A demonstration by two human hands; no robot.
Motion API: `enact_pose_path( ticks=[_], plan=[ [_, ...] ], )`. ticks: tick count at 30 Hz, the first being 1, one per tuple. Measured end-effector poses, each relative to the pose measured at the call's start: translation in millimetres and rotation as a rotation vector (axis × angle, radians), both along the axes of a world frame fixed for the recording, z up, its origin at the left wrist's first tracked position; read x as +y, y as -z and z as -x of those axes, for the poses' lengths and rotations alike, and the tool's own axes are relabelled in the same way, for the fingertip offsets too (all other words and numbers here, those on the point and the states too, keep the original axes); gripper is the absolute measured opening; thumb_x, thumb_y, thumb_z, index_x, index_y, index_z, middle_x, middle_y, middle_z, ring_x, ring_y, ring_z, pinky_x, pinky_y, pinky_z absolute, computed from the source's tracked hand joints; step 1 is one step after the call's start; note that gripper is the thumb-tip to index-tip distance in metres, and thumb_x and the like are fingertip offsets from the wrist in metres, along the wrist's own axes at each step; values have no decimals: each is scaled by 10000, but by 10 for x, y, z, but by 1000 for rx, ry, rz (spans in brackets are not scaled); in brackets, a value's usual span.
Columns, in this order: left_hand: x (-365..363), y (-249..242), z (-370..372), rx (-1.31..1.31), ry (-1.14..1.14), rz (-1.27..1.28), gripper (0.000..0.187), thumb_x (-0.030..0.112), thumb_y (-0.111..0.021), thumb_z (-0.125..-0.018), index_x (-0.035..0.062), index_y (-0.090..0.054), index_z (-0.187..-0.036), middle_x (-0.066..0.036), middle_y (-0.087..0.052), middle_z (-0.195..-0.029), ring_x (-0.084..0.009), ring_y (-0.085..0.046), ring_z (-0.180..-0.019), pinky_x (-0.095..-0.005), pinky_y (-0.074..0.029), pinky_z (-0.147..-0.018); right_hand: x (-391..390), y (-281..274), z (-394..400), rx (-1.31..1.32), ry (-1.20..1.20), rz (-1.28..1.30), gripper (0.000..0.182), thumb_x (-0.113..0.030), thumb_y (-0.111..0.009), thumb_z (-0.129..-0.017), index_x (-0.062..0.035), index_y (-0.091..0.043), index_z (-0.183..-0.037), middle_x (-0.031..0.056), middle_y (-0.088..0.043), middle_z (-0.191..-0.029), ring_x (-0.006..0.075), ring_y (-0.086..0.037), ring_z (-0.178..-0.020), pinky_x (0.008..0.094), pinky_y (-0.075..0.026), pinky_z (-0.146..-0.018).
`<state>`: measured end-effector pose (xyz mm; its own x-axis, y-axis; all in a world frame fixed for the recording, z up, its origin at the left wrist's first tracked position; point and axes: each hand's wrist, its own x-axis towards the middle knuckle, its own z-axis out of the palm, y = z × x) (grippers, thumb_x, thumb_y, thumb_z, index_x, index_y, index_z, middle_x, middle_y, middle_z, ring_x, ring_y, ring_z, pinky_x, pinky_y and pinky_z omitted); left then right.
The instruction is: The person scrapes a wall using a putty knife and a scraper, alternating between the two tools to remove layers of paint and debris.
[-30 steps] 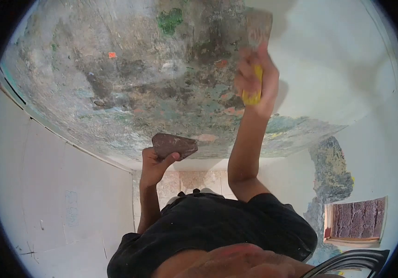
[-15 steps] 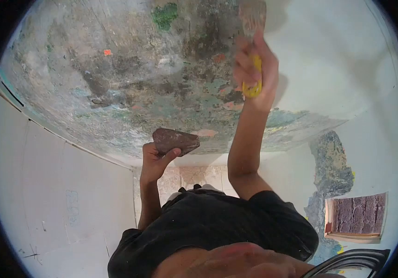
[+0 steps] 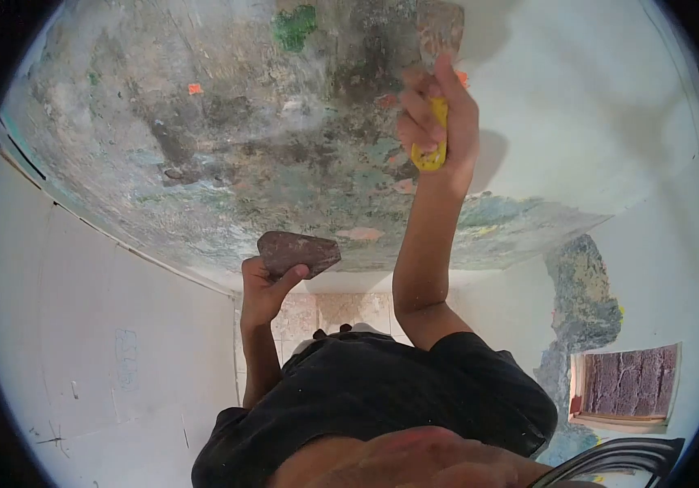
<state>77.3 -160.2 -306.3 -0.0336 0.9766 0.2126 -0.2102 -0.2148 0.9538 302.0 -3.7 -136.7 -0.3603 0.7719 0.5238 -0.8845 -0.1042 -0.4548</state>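
Observation:
My right hand [image 3: 441, 122] grips a putty knife by its yellow handle [image 3: 431, 140]. Its broad, smeared blade [image 3: 441, 31] points up and lies over the wall, at the border between rough old paint and a smooth white area. Lower and to the left, my left hand [image 3: 266, 291] is closed on a flat brown tapered plate [image 3: 297, 252], thumb on its near face and fingers mostly hidden behind it. The stained wall [image 3: 227, 146] in front of both hands is mottled grey, green and orange.
Smooth white wall [image 3: 577, 106] spreads to the right. Beyond it are a patch of bare rough plaster [image 3: 584, 289] and a small window opening [image 3: 630, 382] onto brickwork. A pale wall with pencil marks [image 3: 126, 358] stands at left. Tiled floor [image 3: 353, 309] shows below.
My right hand and the putty knife have shifted slightly left and sharpened from a blur. My left hand with the brown plate has moved a little left and down.

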Motion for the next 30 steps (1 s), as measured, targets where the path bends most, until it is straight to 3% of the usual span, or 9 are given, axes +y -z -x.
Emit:
enact_pose_path(
  ticks=[2, 5, 8, 11, 15, 26, 29, 30],
  plan=[
    [-34, 19, 2, -15, -7, 16, 153, -1, -714, -824, -39, -698, -971, -64, -711, -893, -109, -633, -822, -267, -502, -750, 107, -98, -44, -21, -51, -48, 355, -309, -416, -1032, -70, -447, -771, 37, -470, -759, 91, -369, -390, 224, -299, -260],
    [-19, 1, -20, -32, -16, 24, 150, -3, -714, -823, -41, -698, -967, -63, -711, -889, -110, -633, -819, -267, -502, -747, 8, -122, 21, -62, 84, 30, 370, -312, -415, -1032, -68, -447, -756, 32, -469, -754, 90, -365, -381, 230, -300, -256],
    [4, 29, 1, -10, -17, 6, 146, 0, -715, -823, -41, -697, -962, -62, -712, -886, -108, -632, -815, -265, -499, -742, 24, 1, 31, -23, -7, -20, 371, -316, -423, -1029, -66, -451, -756, 28, -472, -757, 88, -353, -373, 228, -290, -255],
    [8, 8, -30, -7, 0, 19, 141, 8, -717, -824, -38, -699, -956, -62, -713, -885, -107, -631, -806, -262, -497, -734, 45, -290, 65, -63, -18, -57, 370, -320, -439, -1023, -67, -455, -754, 23, -471, -748, 86, -346, -369, 228, -278, -254],
    [15, 31, -35, -8, 1, 16, 138, 17, -720, -826, -34, -702, -953, -65, -713, -881, -107, -632, -792, -262, -499, -727, 3, -98, 108, -49, 49, 19, 354, -318, -446, -1021, -66, -470, -773, 24, -473, -735, 85, -337, -365, 227, -277, -255],
    [30, -14, 4, 25, 5, 19, 144, 8, -726, -816, -31, -703, -952, -68, -717, -893, -95, -633, -802, -262, -502, -734, 117, -273, 132, -22, -99, -106, 348, -308, -420, -1030, -80, -456, -770, 31, -460, -725, 99, -364, -384, 217, -300, -276],
    [51, -4, 15, 39, 17, 16, 138, 3, -721, -818, -32, -702, -951, -68, -716, -891, -97, -634, -797, -264, -503, -731, 122, -162, 176, -93, 26, -38, 292, -316, -545, -984, -116, -477, -781, -7, -481, -714, 74, -356, -390, 231, -270, -286],
    [25, -22, 9, 35, 14, 18, 138, 4, -721, -819, -33, -702, -950, -68, -716, -888, -98, -635, -793, -264, -503, -728, 83, -96, 171, -79, 19, -34, 312, -316, -510, -997, -104, -474, -771, 1, -475, -717, 81, -353, -386, 231, -281, -284]
  ],
)
